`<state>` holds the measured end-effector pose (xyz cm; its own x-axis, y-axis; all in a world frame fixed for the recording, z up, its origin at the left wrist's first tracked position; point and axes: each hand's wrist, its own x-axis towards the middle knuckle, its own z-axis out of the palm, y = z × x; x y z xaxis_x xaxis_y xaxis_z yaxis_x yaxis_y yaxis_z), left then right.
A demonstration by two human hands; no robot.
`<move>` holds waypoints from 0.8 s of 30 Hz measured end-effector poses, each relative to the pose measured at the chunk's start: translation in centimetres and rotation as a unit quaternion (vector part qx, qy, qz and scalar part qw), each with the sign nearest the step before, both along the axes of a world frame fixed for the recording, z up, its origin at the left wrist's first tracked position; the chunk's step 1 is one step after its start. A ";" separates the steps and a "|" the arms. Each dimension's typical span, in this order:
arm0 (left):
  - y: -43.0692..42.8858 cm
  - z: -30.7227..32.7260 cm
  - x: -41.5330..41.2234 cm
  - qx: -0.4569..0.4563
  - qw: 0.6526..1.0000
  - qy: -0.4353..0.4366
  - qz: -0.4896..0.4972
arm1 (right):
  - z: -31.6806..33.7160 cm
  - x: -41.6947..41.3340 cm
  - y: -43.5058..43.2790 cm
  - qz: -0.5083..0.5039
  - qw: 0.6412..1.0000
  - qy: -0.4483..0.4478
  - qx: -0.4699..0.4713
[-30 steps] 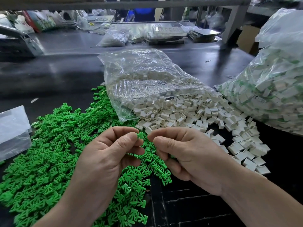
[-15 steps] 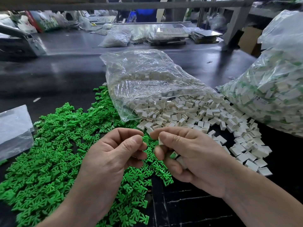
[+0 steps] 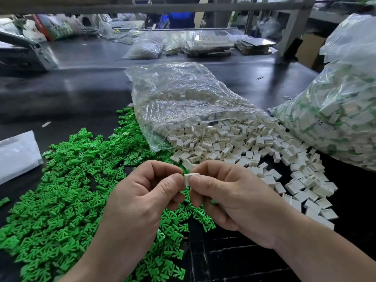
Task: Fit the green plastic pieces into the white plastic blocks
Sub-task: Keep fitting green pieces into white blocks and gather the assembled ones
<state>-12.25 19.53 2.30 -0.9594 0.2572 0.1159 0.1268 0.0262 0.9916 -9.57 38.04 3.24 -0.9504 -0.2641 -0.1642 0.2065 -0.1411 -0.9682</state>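
Observation:
A small white plastic block (image 3: pixel 190 177) is held between my two hands just above the table. My right hand (image 3: pixel 230 198) pinches it between thumb and forefinger. My left hand (image 3: pixel 142 202) meets it with thumb and forefinger tips from the left; any green piece in those fingers is hidden. A wide heap of loose green pieces (image 3: pixel 61 190) covers the dark table on the left and below my hands. Loose white blocks (image 3: pixel 234 143) spill from a clear bag (image 3: pixel 183 102) at centre right.
A large clear bag of assembled white-and-green blocks (image 3: pixel 335 115) bulges at the right. A flat white plastic bag (image 3: pixel 16 155) lies at the left edge. More bags, trays (image 3: pixel 209 43) and a metal frame post (image 3: pixel 293 27) stand at the table's far side.
A second ago my left fingers pinched a green piece beside my right fingertips. Now a white block shows between both hands and the green piece is out of sight. My hands stayed in place.

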 end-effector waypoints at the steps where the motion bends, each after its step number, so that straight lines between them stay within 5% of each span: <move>1: 0.0 0.0 0.0 0.003 1.000 0.003 0.007 | 0.0 0.0 0.0 -0.010 1.000 0.005 0.003; 19: 0.0 0.3 0.3 -0.015 0.999 0.039 0.000 | -0.3 0.2 0.1 -0.040 0.996 0.067 0.037; 24: 0.1 0.6 -0.1 0.134 0.982 -0.095 -0.088 | -0.1 0.3 -0.1 -0.019 0.999 0.036 -0.008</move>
<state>-12.33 19.61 2.87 -0.9138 0.4054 0.0250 -0.0826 -0.2456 0.9658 -9.29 37.95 3.16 -0.9689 -0.2300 -0.0913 0.1311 -0.1640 -0.9777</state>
